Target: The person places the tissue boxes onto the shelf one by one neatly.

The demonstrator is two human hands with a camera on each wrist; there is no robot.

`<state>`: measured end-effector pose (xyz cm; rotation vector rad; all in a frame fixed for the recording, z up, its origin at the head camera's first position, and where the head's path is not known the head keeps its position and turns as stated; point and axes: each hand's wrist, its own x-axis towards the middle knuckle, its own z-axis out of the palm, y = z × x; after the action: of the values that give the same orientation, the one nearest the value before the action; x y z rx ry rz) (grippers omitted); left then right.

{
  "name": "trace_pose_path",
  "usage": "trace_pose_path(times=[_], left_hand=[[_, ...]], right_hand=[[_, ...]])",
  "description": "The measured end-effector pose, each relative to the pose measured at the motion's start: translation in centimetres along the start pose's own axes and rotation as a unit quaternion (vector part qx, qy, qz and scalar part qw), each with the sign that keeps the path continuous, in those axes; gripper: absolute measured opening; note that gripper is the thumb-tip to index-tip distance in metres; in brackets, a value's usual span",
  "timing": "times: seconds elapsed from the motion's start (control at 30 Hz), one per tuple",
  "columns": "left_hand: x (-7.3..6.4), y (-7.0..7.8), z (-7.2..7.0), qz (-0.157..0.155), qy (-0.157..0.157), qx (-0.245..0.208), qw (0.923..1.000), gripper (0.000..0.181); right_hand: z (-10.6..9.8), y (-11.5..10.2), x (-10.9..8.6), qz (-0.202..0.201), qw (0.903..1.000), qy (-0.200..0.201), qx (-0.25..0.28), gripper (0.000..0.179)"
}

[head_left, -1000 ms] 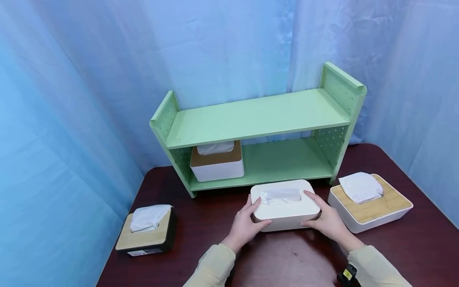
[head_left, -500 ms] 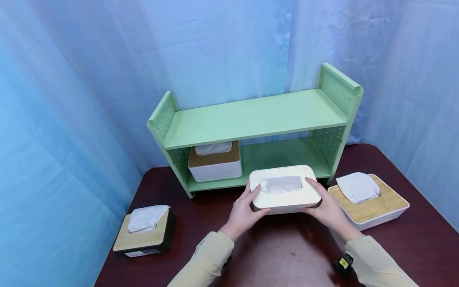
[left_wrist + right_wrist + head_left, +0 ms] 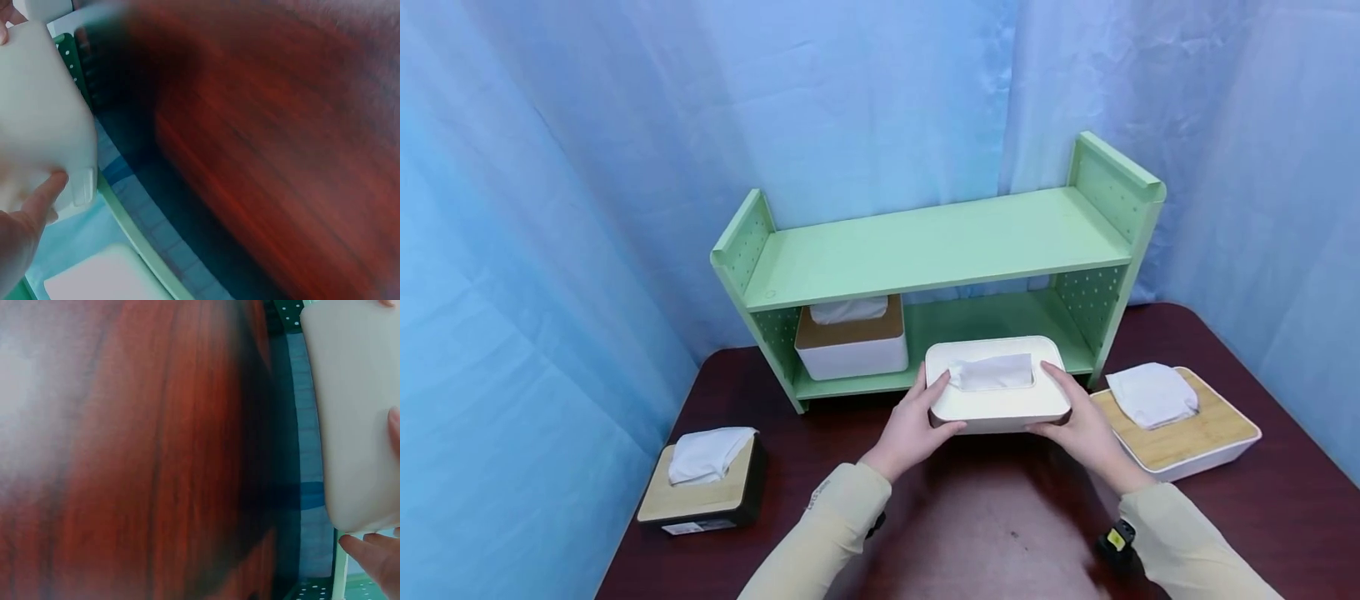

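Both hands hold a white tissue box [image 3: 1000,405] in front of the green shelf, raised off the table. A white tissue shows in the slot of its lid. My left hand [image 3: 910,433] grips the left end, thumb low on the front side and fingers on the top edge. The right hand [image 3: 1082,437] grips the right end in much the same way. In the left wrist view the box's pale side [image 3: 44,100] fills the left part, with a finger against it. The right wrist view has the box [image 3: 356,412] at its right edge.
A two-tier green shelf [image 3: 940,246] stands at the back. Its lower tier holds a white tissue box with a brown lid [image 3: 853,354] at the left. A black wood-lidded tissue box [image 3: 700,492] lies left, a white wood-lidded one [image 3: 1213,425] right, on the dark red table [image 3: 977,533].
Both hands have lifted the white tissue box from the table and moved it up and toward the shelf. The shelf and the other tissue boxes stay in place.
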<state>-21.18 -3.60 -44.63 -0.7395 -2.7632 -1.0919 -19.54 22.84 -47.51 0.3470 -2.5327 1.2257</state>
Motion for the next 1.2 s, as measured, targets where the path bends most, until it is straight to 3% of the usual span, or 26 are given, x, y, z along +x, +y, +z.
trace_pose_path(times=[0.3, 0.6, 0.93, 1.2], left_hand=[[1.5, 0.3, -0.5, -0.014, 0.005, -0.004, 0.9999, 0.072], [3.2, 0.5, -0.5, -0.030, 0.031, -0.015, 0.9990, 0.065], [4.5, 0.3, -0.6, -0.065, 0.030, -0.035, 0.9968, 0.061], [4.6, 0.4, -0.6, -0.052, 0.055, -0.016, 0.9970, 0.058]], right_hand=[[-0.6, -0.3, 1.3, -0.027, 0.9983, 0.026, -0.044, 0.085], [-1.0, -0.7, 2.7, 0.002, 0.9975, 0.039, -0.058, 0.080], [-0.6, -0.8, 3.9, 0.031, 0.9968, 0.046, -0.057, 0.079], [-0.5, -0.5, 4.1, 0.013, 0.9957, 0.049, -0.078, 0.077]])
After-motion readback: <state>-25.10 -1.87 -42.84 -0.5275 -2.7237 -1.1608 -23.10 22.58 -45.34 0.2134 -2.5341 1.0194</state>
